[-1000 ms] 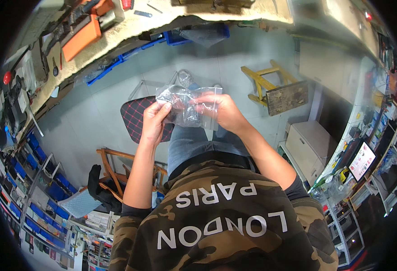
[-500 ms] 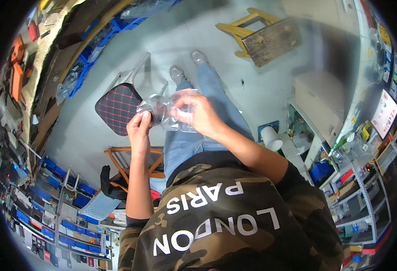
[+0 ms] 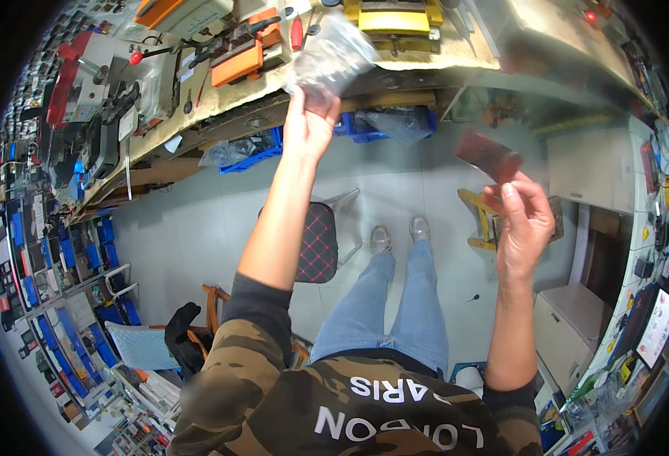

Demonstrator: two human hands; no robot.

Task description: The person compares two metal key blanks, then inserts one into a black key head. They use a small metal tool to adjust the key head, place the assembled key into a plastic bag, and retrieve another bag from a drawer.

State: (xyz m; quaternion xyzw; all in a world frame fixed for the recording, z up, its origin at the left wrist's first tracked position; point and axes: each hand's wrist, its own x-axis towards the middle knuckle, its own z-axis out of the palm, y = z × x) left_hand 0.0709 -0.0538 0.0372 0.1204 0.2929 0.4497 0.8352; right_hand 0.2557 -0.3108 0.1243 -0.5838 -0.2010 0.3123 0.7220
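Note:
With its arm stretched forward, my left hand (image 3: pixel 312 128) is closed on a clear plastic bag (image 3: pixel 336 55), pinching its lower end. The bag is smeared by motion and hangs over the front edge of the workbench (image 3: pixel 236 100). Off to the right, my right hand (image 3: pixel 524 224) pinches a dark red, flat rectangular piece (image 3: pixel 488 155) between thumb and fingers. That piece is raised above the floor, apart from the bag. Its exact kind cannot be made out.
Orange key-cutting machines (image 3: pixel 237 67) and a yellow machine (image 3: pixel 395 19) stand on the bench. Blue bins (image 3: pixel 255 152) sit beneath it. A black stool with red lines (image 3: pixel 319 247) is left of my legs, a yellow wooden stool (image 3: pixel 480 220) to the right.
My hands, together at the clear bag over my legs before, are now apart. The left has gone forward with the bag, the right rightward with the dark red piece. The view now takes in the bench.

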